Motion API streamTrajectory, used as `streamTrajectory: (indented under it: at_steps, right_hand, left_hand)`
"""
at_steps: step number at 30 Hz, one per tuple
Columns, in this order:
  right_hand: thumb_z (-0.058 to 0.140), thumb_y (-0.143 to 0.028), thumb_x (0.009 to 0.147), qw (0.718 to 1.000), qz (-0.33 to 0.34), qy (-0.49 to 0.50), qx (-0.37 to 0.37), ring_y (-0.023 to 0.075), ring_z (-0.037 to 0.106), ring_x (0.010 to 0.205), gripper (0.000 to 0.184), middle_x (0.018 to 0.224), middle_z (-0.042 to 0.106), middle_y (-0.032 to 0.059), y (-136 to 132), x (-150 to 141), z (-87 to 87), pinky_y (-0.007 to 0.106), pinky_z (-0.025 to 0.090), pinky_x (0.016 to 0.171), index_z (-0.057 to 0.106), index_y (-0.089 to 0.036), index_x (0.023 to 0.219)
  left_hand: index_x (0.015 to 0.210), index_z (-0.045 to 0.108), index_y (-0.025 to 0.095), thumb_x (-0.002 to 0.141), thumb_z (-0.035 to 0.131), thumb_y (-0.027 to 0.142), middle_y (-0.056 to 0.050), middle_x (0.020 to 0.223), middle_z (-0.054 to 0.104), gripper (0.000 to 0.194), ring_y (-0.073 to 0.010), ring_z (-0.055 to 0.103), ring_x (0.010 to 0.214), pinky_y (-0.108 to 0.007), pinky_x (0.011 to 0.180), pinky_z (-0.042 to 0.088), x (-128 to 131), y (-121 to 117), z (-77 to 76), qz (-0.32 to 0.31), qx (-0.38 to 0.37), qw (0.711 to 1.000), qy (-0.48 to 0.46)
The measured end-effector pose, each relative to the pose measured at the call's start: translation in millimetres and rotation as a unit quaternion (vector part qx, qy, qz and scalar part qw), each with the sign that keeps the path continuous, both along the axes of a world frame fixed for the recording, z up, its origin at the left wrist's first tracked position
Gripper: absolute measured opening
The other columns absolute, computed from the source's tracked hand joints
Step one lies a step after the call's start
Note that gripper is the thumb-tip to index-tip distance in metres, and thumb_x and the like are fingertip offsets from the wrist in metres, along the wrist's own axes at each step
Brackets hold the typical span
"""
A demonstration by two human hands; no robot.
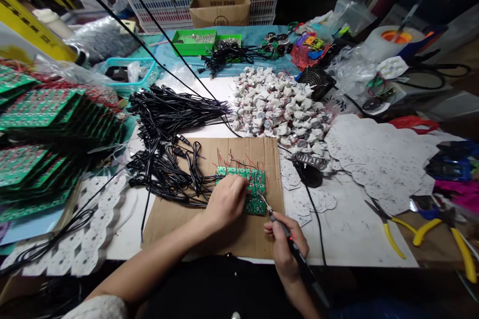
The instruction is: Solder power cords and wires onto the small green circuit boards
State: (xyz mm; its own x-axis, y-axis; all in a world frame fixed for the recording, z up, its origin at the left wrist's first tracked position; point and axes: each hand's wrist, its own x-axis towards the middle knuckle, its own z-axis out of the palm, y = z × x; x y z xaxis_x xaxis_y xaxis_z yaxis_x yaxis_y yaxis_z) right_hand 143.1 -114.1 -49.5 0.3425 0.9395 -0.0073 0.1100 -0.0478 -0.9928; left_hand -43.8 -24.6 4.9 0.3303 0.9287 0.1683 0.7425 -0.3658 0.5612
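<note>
A green circuit board panel with red wires lies on a brown cardboard sheet in front of me. My left hand rests on the panel's left part, fingers curled and pressed down on it next to black cable ends. My right hand is closed in a pen grip round a black soldering iron. The iron's tip touches the panel's right lower edge.
Stacks of green boards fill the left. A heap of black cables lies behind the cardboard, with a pile of small white parts to its right. Yellow-handled cutters lie at right among white punched sheets. Green trays and a box stand behind.
</note>
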Motion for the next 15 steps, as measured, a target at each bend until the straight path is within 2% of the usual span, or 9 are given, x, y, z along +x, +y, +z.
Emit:
streamTrajectory:
  at_steps: [2, 4, 6, 8, 9, 10, 12, 13, 15]
  right_hand:
    - [0.065, -0.044, 0.093, 1.000, -0.006, -0.005, -0.001, 0.0174, 0.071, 0.058, 0.030, 0.073, 0.075, 0.0038, 0, 0, -0.3, 0.028, 0.061, 0.055, 0.072, -0.017, 0.105]
    - [0.065, -0.046, 0.092, 1.000, -0.013, -0.009, -0.003, 0.0178, 0.071, 0.058, 0.032, 0.073, 0.076, 0.0040, 0, 0, 0.3, 0.028, 0.061, 0.056, 0.072, -0.017, 0.105]
    - [0.066, -0.047, 0.090, 1.000, -0.015, -0.009, -0.008, 0.0185, 0.072, 0.059, 0.034, 0.072, 0.076, 0.0043, 0, 0, 1.3, 0.029, 0.061, 0.056, 0.072, -0.017, 0.104]
    - [0.066, -0.048, 0.089, 1.000, -0.012, -0.008, -0.013, 0.0196, 0.073, 0.059, 0.035, 0.072, 0.076, 0.0048, 0, 1, 2.0, 0.030, 0.061, 0.057, 0.072, -0.016, 0.103]
    - [0.067, -0.048, 0.089, 1.000, -0.010, -0.008, -0.015, 0.0200, 0.073, 0.059, 0.036, 0.071, 0.076, 0.0051, 0, 2, 2.0, 0.031, 0.061, 0.057, 0.072, -0.016, 0.103]
    - [0.067, -0.048, 0.088, 1.000, -0.011, -0.007, -0.016, 0.0203, 0.073, 0.059, 0.037, 0.071, 0.076, 0.0053, 0, 2, 1.9, 0.032, 0.061, 0.057, 0.072, -0.015, 0.103]
    - [0.068, -0.048, 0.087, 1.000, -0.016, 0.000, -0.014, 0.0208, 0.073, 0.058, 0.038, 0.070, 0.075, 0.0055, 0, 3, 1.6, 0.032, 0.061, 0.057, 0.071, -0.015, 0.105]
    - [0.069, -0.048, 0.087, 1.000, -0.020, 0.007, -0.011, 0.0209, 0.072, 0.058, 0.038, 0.070, 0.075, 0.0054, 1, 2, 1.7, 0.033, 0.061, 0.057, 0.071, -0.014, 0.105]
    - [0.071, -0.046, 0.087, 0.999, -0.026, 0.021, -0.007, 0.0203, 0.072, 0.058, 0.037, 0.069, 0.075, 0.0047, 2, 1, 3.1, 0.032, 0.060, 0.057, 0.072, -0.014, 0.105]
  left_hand:
    - [0.091, 0.056, 0.020, 0.100, 0.044, 0.017, -0.006, 0.085, 0.063, 0.015, -0.0187, 0.057, 0.080, -0.030, 0.073, 0.048, 0, -23, 1.4, -0.032, 0.025, 0.998, -0.054]
    - [0.090, 0.057, 0.019, 0.098, 0.046, 0.015, -0.005, 0.084, 0.063, 0.014, -0.0168, 0.058, 0.078, -0.027, 0.069, 0.048, -4, -45, 11.6, -0.072, -0.016, 0.992, -0.103]
    - [0.093, 0.060, 0.019, 0.096, 0.049, 0.013, -0.005, 0.086, 0.066, 0.013, -0.0147, 0.062, 0.078, -0.024, 0.068, 0.050, -18, -61, 32.6, -0.100, -0.103, 0.980, -0.136]
    - [0.095, 0.063, 0.021, 0.097, 0.052, 0.014, -0.004, 0.085, 0.068, 0.014, -0.0138, 0.064, 0.077, -0.024, 0.069, 0.052, -45, -72, 61.7, -0.102, -0.168, 0.971, -0.137]
    - [0.096, 0.064, 0.022, 0.097, 0.052, 0.015, -0.004, 0.086, 0.069, 0.014, -0.0143, 0.065, 0.078, -0.025, 0.070, 0.053, -64, -75, 77.2, -0.089, -0.180, 0.972, -0.124]
    - [0.097, 0.066, 0.023, 0.097, 0.054, 0.016, -0.004, 0.086, 0.070, 0.014, -0.0153, 0.066, 0.079, -0.026, 0.071, 0.054, -86, -77, 92.0, -0.063, -0.161, 0.978, -0.114]
    - [0.098, 0.069, 0.025, 0.096, 0.056, 0.017, -0.004, 0.089, 0.071, 0.015, -0.0174, 0.067, 0.082, -0.028, 0.073, 0.055, -133, -80, 115.7, 0.040, -0.058, 0.996, -0.059]
    - [0.098, 0.070, 0.026, 0.095, 0.057, 0.017, -0.004, 0.092, 0.071, 0.016, -0.0180, 0.067, 0.084, -0.029, 0.074, 0.054, -155, -82, 123.0, 0.089, -0.011, 0.996, -0.001]
    - [0.100, 0.073, 0.027, 0.095, 0.052, 0.014, -0.004, 0.099, 0.071, 0.026, -0.0172, 0.065, 0.084, -0.028, 0.072, 0.052, -191, -86, 126.9, 0.130, 0.031, 0.979, 0.156]
